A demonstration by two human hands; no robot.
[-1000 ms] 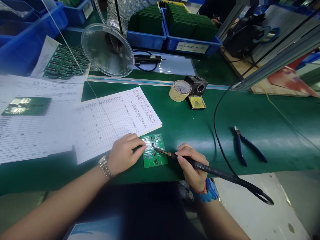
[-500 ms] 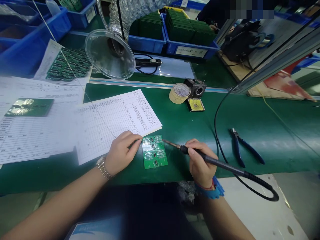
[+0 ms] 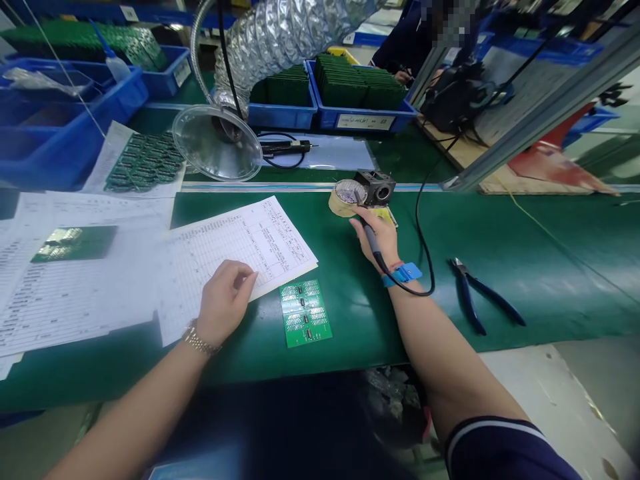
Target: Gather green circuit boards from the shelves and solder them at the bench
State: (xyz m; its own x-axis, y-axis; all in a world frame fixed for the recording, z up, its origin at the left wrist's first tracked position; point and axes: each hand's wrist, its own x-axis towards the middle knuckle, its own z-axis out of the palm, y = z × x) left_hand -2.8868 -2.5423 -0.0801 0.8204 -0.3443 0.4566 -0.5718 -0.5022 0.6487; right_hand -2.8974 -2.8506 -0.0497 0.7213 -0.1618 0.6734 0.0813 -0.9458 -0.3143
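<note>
My right hand (image 3: pixel 377 237) grips a soldering iron (image 3: pixel 371 239), its tip at the round, pale tip-cleaner tub (image 3: pixel 343 205). Behind that hand are a dark metal block with a round hole (image 3: pixel 375 187) and a small yellow pad (image 3: pixel 387 215). Over the printed sheets (image 3: pixel 240 233) my left hand (image 3: pixel 227 293) is closed, thumb and finger pinched. A thin solder wire (image 3: pixel 65 70) slants from the upper left towards it; its end at the fingers is hard to make out. Right of this hand, apart from it, a green circuit board (image 3: pixel 306 313) lies flat on the mat.
Blue-handled cutters (image 3: pixel 467 293) lie at the right. A fume-extractor hood (image 3: pixel 217 143) hangs over the back. Behind stand blue bins (image 3: pixel 360 121) of boards and an electric screwdriver (image 3: pixel 285 148). More boards (image 3: pixel 145 163) lie at the left. A co-worker's hand (image 3: pixel 403 75) shows at the back.
My right hand has carried the soldering iron from beside the board back to the tip-cleaner tub. My left hand has come off the board's corner and shifted left.
</note>
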